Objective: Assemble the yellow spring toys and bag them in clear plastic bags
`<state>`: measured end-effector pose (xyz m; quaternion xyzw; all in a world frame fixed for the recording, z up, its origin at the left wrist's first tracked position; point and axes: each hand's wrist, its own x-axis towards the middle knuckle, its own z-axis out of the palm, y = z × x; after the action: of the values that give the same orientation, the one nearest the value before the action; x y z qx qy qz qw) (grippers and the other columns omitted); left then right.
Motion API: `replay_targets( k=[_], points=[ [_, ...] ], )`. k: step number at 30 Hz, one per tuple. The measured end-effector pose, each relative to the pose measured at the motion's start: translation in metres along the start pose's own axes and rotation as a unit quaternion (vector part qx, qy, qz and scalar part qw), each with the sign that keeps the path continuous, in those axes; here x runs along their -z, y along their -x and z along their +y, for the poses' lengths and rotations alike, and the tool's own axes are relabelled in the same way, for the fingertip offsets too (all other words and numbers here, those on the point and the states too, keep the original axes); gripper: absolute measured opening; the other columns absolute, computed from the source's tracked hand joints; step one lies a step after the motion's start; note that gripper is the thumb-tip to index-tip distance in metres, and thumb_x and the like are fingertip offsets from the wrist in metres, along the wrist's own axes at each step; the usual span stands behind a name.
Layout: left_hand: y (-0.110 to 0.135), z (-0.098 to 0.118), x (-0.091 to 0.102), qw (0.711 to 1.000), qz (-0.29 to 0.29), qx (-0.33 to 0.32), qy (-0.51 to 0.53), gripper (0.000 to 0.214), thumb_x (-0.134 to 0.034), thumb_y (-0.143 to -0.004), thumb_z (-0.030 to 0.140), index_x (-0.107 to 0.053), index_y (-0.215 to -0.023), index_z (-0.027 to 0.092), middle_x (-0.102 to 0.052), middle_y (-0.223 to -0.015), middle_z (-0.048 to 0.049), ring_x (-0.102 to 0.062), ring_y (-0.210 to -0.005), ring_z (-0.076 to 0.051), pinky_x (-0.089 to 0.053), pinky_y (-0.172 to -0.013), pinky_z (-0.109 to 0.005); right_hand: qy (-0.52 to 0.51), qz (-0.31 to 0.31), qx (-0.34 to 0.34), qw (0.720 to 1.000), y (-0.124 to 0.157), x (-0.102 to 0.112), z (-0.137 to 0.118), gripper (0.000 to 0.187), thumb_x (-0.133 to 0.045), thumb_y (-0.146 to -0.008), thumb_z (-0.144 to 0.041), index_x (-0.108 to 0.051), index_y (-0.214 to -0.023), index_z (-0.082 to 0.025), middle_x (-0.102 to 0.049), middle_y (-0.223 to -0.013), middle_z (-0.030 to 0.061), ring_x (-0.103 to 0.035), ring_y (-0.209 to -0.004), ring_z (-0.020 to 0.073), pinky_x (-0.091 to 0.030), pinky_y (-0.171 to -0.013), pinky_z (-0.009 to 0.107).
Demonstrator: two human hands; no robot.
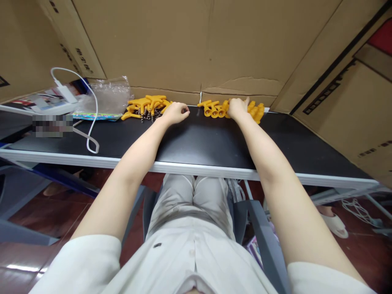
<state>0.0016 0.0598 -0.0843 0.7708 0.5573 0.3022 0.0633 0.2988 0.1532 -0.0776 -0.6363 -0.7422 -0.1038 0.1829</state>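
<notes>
My left hand (177,113) hovers over or rests on the black tabletop, its fingers loosely curled and nothing visible in them. Just left of it lies a heap of yellow branched plastic pieces (150,102), with metal coil springs (150,115) at its front. My right hand (238,108) is closed among a row of yellow plastic pieces with round hollow ends. Several of those cup-ended pieces (214,112) face me on its left, and more knobbly yellow pieces (259,112) show on its right. Its fingertips are mostly hidden, so what they grip cannot be made out.
A cardboard wall (196,49) stands behind the black table (202,143). At the left are a clear plastic bag (107,96), a white cable (96,110) and a white adapter (67,93). The table's metal front edge (208,169) runs above my lap.
</notes>
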Motion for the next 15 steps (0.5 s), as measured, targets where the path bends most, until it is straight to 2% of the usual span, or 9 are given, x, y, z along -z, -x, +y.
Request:
replay_targets(
  k=[4,7,11,15],
  points=[
    [0.001,0.0,-0.001,1.0,0.0,-0.002,0.006,0.02,-0.063,-0.086,0.025,-0.082,-0.093,0.022,-0.076,-0.082,-0.0061,-0.073,-0.095,-0.028,-0.056,-0.102,-0.04,-0.071,0.026,-0.021,0.997,-0.003,0.002,0.002,0.036,-0.061,-0.105,-0.031,-0.08,-0.118,-0.003,-0.078,-0.117,0.0319,-0.072,-0.13,0.0489,-0.028,-0.124,0.085],
    [0.001,0.001,0.001,1.0,0.003,0.005,-0.014,0.022,-0.062,-0.088,0.026,-0.082,-0.096,0.021,-0.077,-0.088,-0.0074,-0.073,-0.1,-0.029,-0.056,-0.104,-0.041,-0.079,0.019,-0.041,0.996,0.007,0.01,0.002,0.037,-0.061,-0.105,-0.029,-0.079,-0.123,-0.002,-0.077,-0.125,0.0344,-0.07,-0.135,0.0514,-0.033,-0.123,0.083],
    [0.002,0.002,0.01,0.995,0.048,0.083,-0.029,0.033,-0.061,-0.092,0.028,-0.082,-0.115,0.019,-0.08,-0.117,-0.0141,-0.07,-0.125,-0.035,-0.051,-0.116,-0.047,-0.055,-0.001,-0.06,0.997,0.029,0.029,-0.005,0.034,-0.058,-0.104,-0.015,-0.079,-0.127,-0.002,-0.075,-0.134,0.0327,-0.065,-0.144,0.0505,-0.033,-0.125,0.079],
    [0.005,-0.009,0.025,0.976,0.127,0.176,-0.013,0.048,-0.065,-0.09,0.032,-0.077,-0.135,0.021,-0.07,-0.149,-0.0192,-0.053,-0.151,-0.047,-0.034,-0.133,-0.065,-0.046,-0.022,-0.051,0.997,0.042,0.044,-0.014,0.038,-0.056,-0.102,-0.009,-0.078,-0.133,-0.001,-0.074,-0.137,0.0317,-0.063,-0.146,0.0484,-0.038,-0.123,0.074]
  ],
)
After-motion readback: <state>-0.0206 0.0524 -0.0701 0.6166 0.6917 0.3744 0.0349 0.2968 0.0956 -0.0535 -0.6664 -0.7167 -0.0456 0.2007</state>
